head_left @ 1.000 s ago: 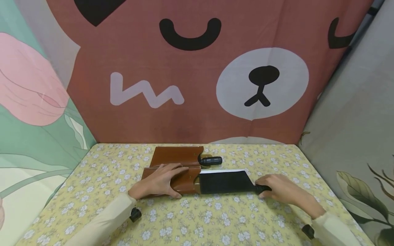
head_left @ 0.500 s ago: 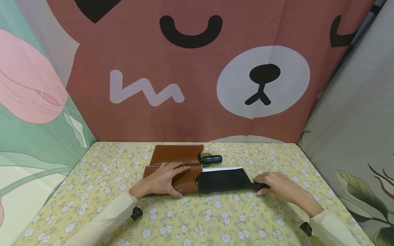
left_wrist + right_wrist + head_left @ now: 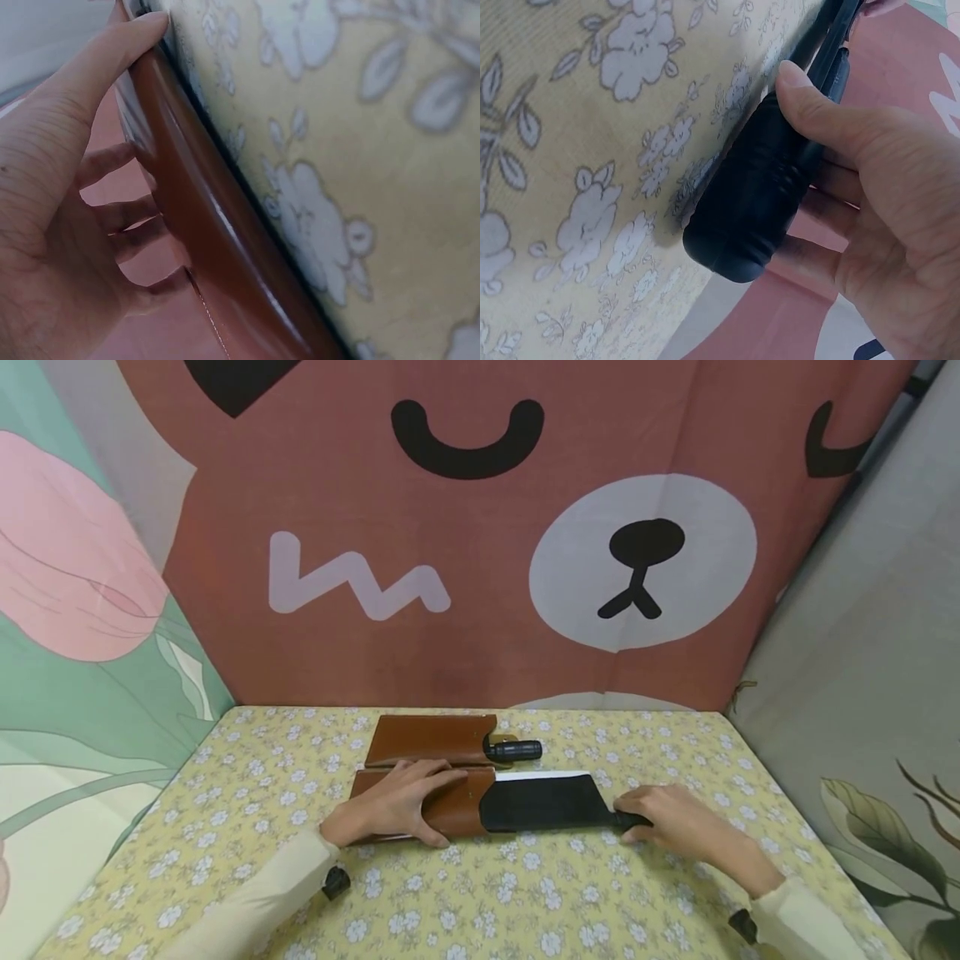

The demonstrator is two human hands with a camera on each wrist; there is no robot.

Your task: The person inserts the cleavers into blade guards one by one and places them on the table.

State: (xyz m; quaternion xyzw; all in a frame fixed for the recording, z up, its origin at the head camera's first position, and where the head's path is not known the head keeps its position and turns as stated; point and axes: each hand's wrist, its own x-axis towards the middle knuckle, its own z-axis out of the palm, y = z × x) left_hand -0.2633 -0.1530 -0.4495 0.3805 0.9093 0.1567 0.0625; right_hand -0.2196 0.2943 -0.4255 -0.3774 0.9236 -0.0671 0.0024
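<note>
A cleaver (image 3: 546,803) with a broad black blade and a pale strip along its far edge lies partly inside the mouth of a brown leather sheath (image 3: 454,803). Across that sheath spans my left hand (image 3: 392,803), thumb at the near edge and fingers toward the far edge, holding it on the table; the left wrist view shows thumb and fingertips against the leather. My right hand (image 3: 669,818) pinches the cleaver's black handle (image 3: 757,187), thumb on one side and fingers on the other, with the handle's butt protruding. The blade's front part is hidden in the sheath.
Just behind, a second brown sheath (image 3: 429,740) lies parallel, with a ridged black handle (image 3: 517,750) sticking out of its right end. A yellow flowered cloth (image 3: 525,902) covers the table. A bear-patterned curtain (image 3: 480,660) stands at the back edge, with printed drapes on both sides.
My right hand has moved slightly left with the cleaver, and the blade has slid a short way into the sheath. The left hand has stayed on the sheath, shifting barely rightward.
</note>
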